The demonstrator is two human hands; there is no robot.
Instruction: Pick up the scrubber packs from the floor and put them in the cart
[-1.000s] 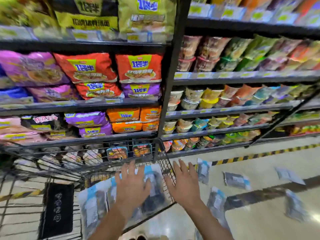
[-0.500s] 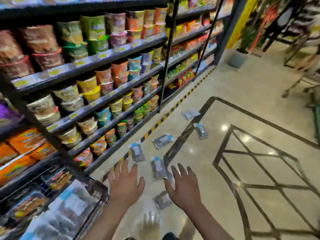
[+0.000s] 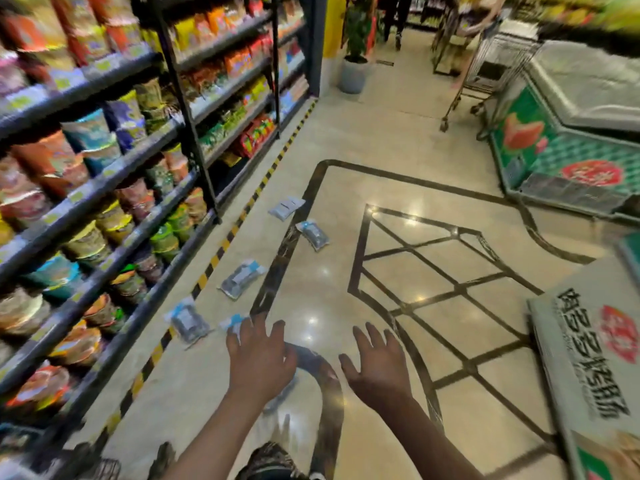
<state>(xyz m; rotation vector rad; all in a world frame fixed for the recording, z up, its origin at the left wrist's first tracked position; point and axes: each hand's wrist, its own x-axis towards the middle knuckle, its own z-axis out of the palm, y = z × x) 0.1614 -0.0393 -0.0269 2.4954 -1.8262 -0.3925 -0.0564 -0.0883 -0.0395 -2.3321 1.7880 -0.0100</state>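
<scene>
Both hands out over the glossy floor [image 3: 346, 140], fingers spread wide, holding nothing: left hand [image 3: 258, 358] near centre, right hand [image 3: 379, 367] just beside it. Scrubber packs scattered on the floor along the striped edge of the shelves [image 3: 104, 188] at left: nearest pack [image 3: 188, 318] left of the left hand, another [image 3: 232, 321] partly hidden behind its fingertips, one [image 3: 241, 278] farther off, then two more [image 3: 313, 233] and [image 3: 286, 207] toward the far end. Freezer [image 3: 568, 140] at far right.
</scene>
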